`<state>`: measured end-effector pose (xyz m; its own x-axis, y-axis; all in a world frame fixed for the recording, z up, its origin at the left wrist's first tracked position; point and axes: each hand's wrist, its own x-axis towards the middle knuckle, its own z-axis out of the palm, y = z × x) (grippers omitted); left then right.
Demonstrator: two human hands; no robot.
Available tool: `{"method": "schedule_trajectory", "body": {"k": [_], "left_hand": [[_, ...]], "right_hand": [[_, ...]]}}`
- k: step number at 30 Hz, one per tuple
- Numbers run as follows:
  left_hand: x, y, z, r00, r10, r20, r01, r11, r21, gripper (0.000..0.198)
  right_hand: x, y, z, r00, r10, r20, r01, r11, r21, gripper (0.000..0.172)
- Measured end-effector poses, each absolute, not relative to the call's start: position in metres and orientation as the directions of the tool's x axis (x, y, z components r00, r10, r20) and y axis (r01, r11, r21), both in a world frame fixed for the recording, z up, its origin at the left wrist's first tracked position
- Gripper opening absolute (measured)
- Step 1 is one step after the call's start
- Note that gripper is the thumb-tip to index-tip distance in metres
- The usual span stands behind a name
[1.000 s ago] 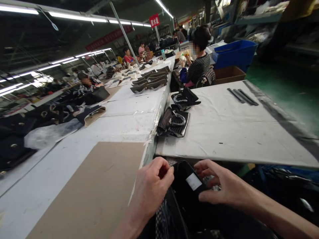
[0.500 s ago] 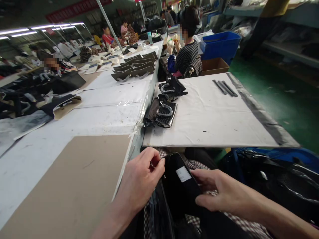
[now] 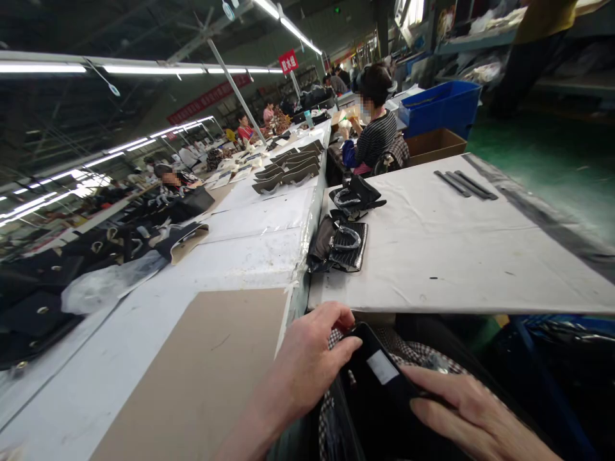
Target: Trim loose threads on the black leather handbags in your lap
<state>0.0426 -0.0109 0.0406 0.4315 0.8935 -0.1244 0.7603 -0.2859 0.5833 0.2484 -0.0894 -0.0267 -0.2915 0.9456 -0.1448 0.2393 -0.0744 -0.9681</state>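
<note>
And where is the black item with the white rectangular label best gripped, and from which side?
Probably hold the black item by its two side edges, from both sides: left hand at the upper left, right hand at the right. The edges look thin enough to pinch, and the white rectangular label lies between them.

The black bag (image 3: 377, 403), white label (image 3: 383, 367) showing, slants over checkered cloth (image 3: 425, 353).

Bag (image 3: 384, 403) between the hands (image 3: 312, 358) (image 3: 468, 403), handbags (image 3: 348, 257) on the table (image 3: 432, 250) beyond, strips (image 3: 466, 184) to their right
</note>
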Motion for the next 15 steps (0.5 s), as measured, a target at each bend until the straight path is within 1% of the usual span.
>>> {"method": "schedule_trajectory", "body": {"k": [2,6,8,11,15], "left_hand": [[0.046,-0.009,0.039,0.446,0.89,-0.096,0.779,-0.333,0.531,0.007],[0.048,-0.009,0.031,0.502,0.864,-0.045,0.799,-0.444,0.405,0.008],[0.046,-0.009,0.026,0.532,0.847,-0.016,0.789,-0.488,0.373,0.009],[0.041,-0.009,0.02,0.563,0.826,0.01,0.764,-0.526,0.374,0.011],[0.035,-0.007,0.016,0.56,0.828,0.044,0.747,-0.527,0.404,0.011]], "right_hand": [[0.248,-0.089,-0.026,-0.317,0.941,-0.114,0.211,-0.047,-0.976,0.021],[0.248,-0.089,-0.029,-0.313,0.947,-0.074,0.194,-0.012,-0.981,0.03],[0.247,-0.088,-0.032,-0.294,0.953,-0.078,0.191,-0.021,-0.981,0.029],[0.244,-0.087,-0.032,-0.276,0.954,-0.122,0.212,-0.063,-0.975,0.023],[0.237,-0.085,-0.028,-0.255,0.956,-0.146,0.216,-0.091,-0.972,0.025]]}}
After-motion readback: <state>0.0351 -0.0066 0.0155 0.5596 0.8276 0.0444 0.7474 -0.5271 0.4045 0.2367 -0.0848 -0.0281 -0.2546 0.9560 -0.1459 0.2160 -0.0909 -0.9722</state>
